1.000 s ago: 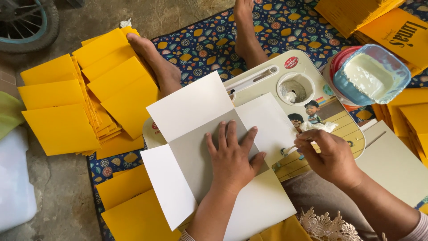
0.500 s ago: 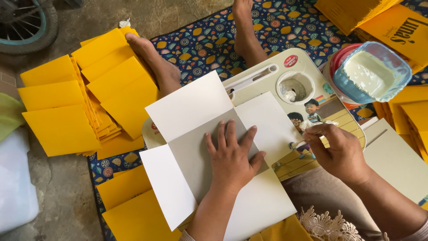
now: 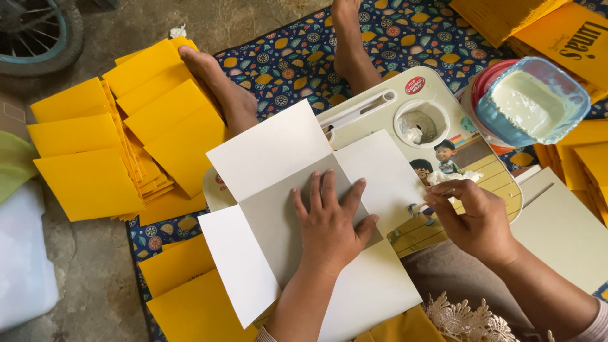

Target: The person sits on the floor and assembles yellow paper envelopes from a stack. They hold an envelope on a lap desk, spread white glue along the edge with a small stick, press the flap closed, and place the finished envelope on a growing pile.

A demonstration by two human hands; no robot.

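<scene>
The left hand (image 3: 329,221) lies flat, fingers spread, pressing the grey board (image 3: 278,221) onto the white sheet (image 3: 272,152), which rests unfolded on the lap tray (image 3: 500,183) in front of the person. The right hand (image 3: 475,218) is curled, fingertips pinched on something small and pale at the sheet's right flap; what it is I cannot tell. This looks like the gluing step, with the board held in place while a flap edge is coated. The next move probably calls for folding that flap over the board and smoothing it while the left hand keeps the board from sliding. One tub of white paste (image 3: 532,101) stands at the tray's far right corner. Two bare feet (image 3: 221,88) rest beyond the tray on the patterned mat (image 3: 285,57). Yellow covers (image 3: 88,158) lie fanned at left, too overlapped to count exactly, with at least two more (image 3: 190,297) near the left forearm
</scene>
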